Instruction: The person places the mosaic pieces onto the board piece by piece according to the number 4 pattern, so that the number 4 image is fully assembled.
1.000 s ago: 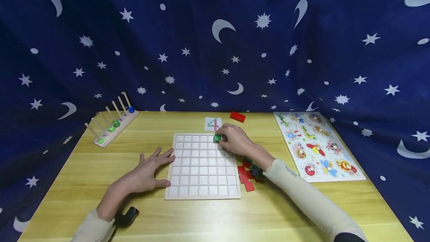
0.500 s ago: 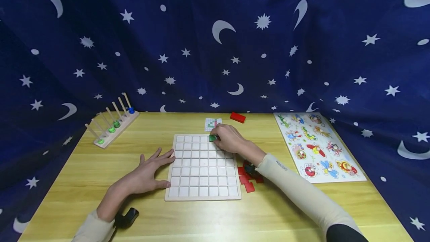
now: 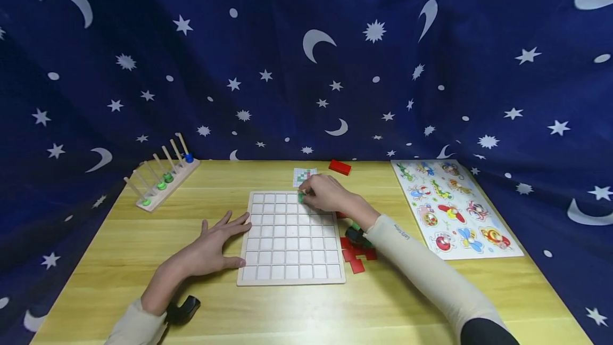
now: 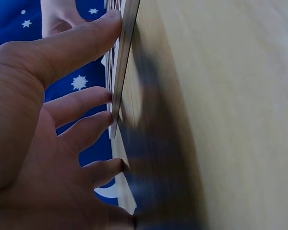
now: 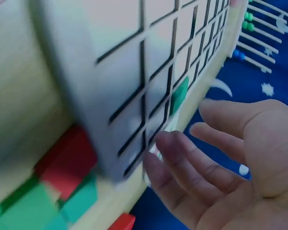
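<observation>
A white grid board (image 3: 290, 238) is seen lying flat in the middle of a pale wooden table (image 3: 297, 307), its near edge well back from the table's front edge. The left hand (image 3: 208, 249) is spread flat on the table, straight fingers touching the board's left edge. The right hand (image 3: 325, 193) is held over the board's far edge, fingers relaxed and holding nothing, just beside a green tile (image 3: 301, 197) seated in a far-row cell. Red tiles (image 3: 355, 257) are heaped against the board's right edge, under the right forearm. A pattern card (image 3: 304, 175) and a red block (image 3: 339, 166) lie near the far edge, a peg rack (image 3: 160, 180) at far left, an animal puzzle (image 3: 450, 207) at right. Star-and-moon blue cloth (image 3: 306, 57) closes in the table behind and at both sides.
</observation>
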A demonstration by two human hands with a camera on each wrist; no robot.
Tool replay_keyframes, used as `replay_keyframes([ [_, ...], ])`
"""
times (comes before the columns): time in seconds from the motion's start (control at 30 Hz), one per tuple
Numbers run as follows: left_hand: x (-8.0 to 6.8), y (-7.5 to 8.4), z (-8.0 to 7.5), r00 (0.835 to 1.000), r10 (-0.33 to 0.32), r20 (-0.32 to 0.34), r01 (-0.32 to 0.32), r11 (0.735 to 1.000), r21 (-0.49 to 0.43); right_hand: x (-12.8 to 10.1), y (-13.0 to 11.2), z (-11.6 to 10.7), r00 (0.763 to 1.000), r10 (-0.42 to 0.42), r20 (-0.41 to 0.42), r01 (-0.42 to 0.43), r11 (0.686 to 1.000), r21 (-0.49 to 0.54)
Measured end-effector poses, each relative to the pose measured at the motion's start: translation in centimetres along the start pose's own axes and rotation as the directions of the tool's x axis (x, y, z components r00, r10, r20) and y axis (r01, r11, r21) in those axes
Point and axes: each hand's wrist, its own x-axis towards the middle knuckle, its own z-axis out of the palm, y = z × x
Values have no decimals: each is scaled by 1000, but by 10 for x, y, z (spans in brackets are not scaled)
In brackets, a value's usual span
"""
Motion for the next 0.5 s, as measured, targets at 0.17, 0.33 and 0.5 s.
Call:
replay_keyframes([
  [0.17, -1, 0, 2, 1000, -7, 10, 7, 1000, -4, -15, 12, -9, 996, 38, -81, -35, 998, 48],
  [0.33, -2, 0, 2, 1000, -5, 3, 5, 1000, -4, -33, 24, -18, 991, 52, -121, -52, 999, 6],
  [0.5, 1, 1, 1, 1000, 10, -2, -10, 1000, 7, -48, 33, -24, 993, 39, -111, -45, 998, -50],
])
